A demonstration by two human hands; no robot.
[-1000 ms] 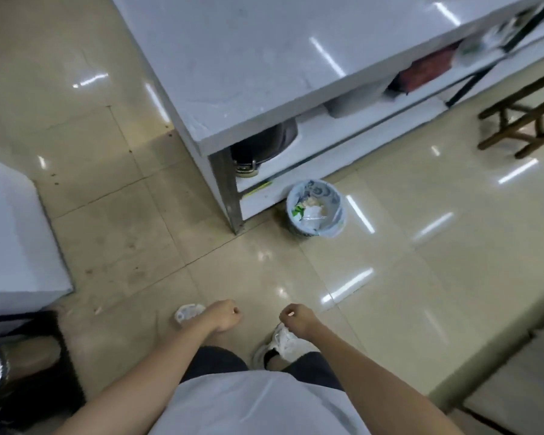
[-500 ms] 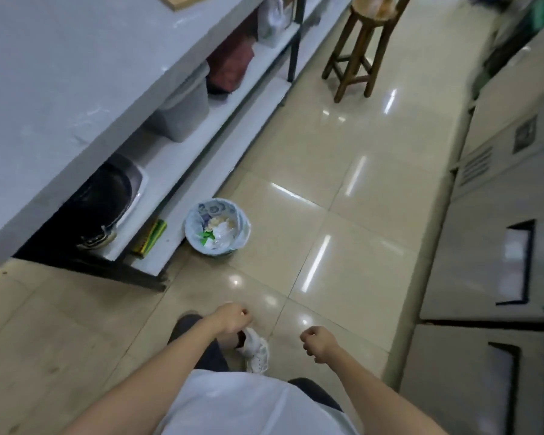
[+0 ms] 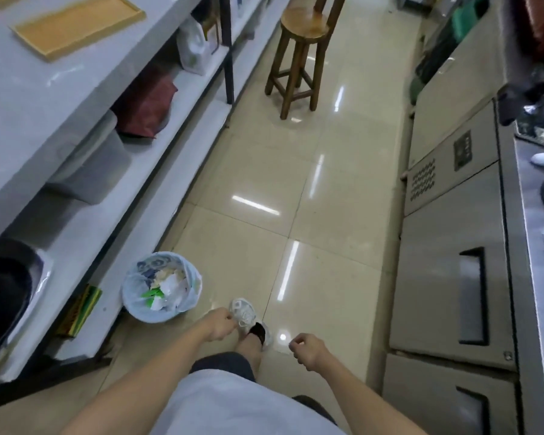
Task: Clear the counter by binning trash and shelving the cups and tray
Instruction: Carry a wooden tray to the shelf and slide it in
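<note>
Now view swung down aisle: tray [image 3: 76, 26] appeared at 11 o'clock, bin [image 3: 161, 287] at 8; left hand [image 3: 218, 324], right hand [image 3: 307, 350] loosely curled, empty — tray pickup likely next.

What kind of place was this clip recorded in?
Most likely the work aisle of a small cafe or commercial kitchen. A white counter with open storage shelves runs along one side, stainless undercounter fridge units along the other, and a lined trash bin stands on the tiled floor.
</note>
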